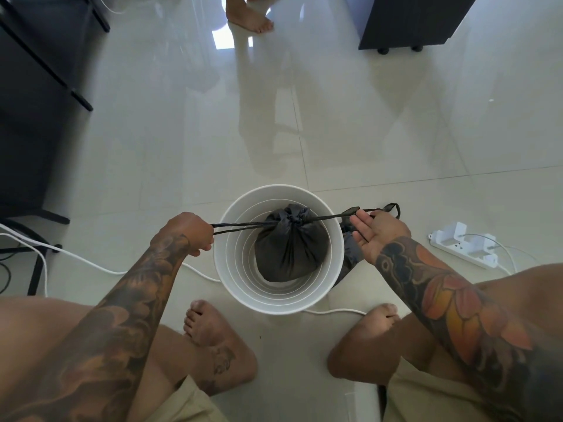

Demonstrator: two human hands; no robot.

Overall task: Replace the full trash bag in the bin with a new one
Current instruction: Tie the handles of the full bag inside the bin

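Head view: I see the bag (291, 248) cinched shut, sitting inside the bin (278, 303). My left hand (190, 233) is fisted around one drawstring (236, 227); my right hand (376, 231) lies palm-up, fingers spread, the other string (329, 217) draped over it, not gripped. Risk as I judge it: pulling now, that loose string slips off and the knot stays slack, or a lopsided tug tips the bin toward the power strip (466, 248).

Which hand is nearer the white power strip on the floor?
The right. The right hand is just over from the power strip, past the bin's right rim. The left hand is across the bin, on its far side.
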